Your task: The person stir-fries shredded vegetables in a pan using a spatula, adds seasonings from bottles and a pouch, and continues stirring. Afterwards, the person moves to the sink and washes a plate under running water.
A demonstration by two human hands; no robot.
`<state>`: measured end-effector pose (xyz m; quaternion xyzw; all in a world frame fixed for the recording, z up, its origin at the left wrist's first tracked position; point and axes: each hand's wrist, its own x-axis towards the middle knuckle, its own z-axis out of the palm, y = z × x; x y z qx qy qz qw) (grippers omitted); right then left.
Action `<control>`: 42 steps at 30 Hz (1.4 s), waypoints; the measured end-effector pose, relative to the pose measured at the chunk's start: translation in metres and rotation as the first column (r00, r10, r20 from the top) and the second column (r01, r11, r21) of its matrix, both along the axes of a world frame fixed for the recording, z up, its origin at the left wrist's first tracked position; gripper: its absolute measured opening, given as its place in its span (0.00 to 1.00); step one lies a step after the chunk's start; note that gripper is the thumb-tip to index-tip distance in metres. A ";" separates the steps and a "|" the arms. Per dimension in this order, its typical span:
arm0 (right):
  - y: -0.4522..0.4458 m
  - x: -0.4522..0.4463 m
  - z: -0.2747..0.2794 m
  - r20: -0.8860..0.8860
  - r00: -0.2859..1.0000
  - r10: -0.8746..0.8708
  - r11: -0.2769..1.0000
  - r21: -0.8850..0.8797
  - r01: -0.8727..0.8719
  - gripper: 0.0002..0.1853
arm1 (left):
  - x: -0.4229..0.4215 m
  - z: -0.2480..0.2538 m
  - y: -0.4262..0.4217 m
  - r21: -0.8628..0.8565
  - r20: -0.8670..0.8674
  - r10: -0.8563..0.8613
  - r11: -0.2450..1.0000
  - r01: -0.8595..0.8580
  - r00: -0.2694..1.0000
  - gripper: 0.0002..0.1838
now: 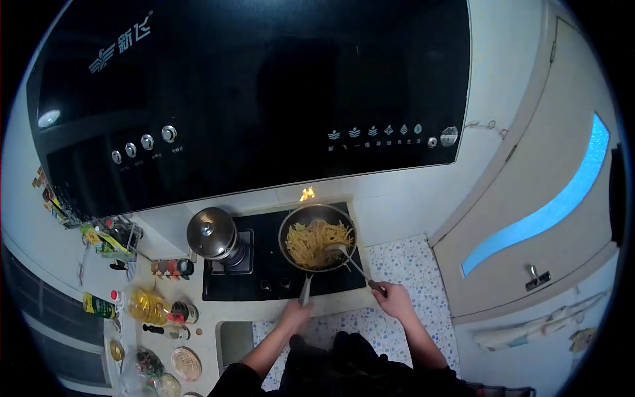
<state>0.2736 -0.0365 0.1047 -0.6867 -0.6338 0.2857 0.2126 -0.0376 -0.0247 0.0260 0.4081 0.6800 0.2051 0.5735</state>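
Pale yellow strips (307, 241) lay, in the head view, inside the pan (317, 211), and there was the left hand (297, 315) wrapped round the pan's handle (305, 290) while the right hand (395, 301) gripped a spatula (357, 266) reaching into the pan, a lidded pot (210, 237) standing to its left.

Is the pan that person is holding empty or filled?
Filled: pale strips of food cover most of the pan, and the spatula dips among them.
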 end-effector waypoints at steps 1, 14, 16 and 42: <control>0.002 0.000 -0.003 0.008 1.000 -0.008 1.000 -0.004 0.008 0.18 | 0.004 0.007 0.007 -0.006 0.017 0.020 1.000 -0.020 1.000 0.17; 0.017 0.007 -0.013 0.072 0.996 -0.056 0.997 0.050 0.052 0.17 | 0.020 -0.036 0.035 0.012 0.082 0.057 0.998 -0.059 0.995 0.17; 0.020 0.007 -0.014 0.067 0.996 -0.060 0.997 0.051 0.057 0.17 | 0.019 -0.046 0.036 0.033 0.077 0.058 0.998 -0.061 0.995 0.21; 0.081 -0.062 -0.096 0.127 0.992 -0.001 0.995 0.099 -0.011 0.27 | -0.077 -0.092 -0.069 -0.065 0.521 0.472 0.852 -0.519 0.711 0.21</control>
